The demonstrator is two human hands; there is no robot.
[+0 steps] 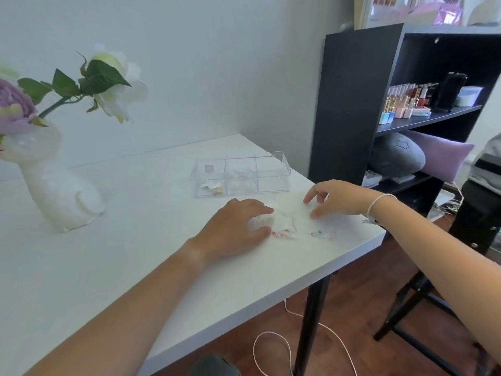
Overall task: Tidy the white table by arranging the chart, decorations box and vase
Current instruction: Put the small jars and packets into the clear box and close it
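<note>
A clear decorations box (242, 175) with several compartments stands open on the white table (135, 240), holding small trinkets. Just in front of it lie small clear packets (284, 226) of coloured decorations. My left hand (238, 226) rests on the table with fingers curled around a white crumpled packet. My right hand (336, 198) hovers over the packets with fingers spread, holding nothing I can see. A white vase (58, 191) with purple and white flowers stands at the far left. No chart is in view.
A black shelf unit (360, 104) with bottles and cushions stands right of the table. A black stool (423, 308) and a white cable (273, 340) lie on the wooden floor below the table's edge.
</note>
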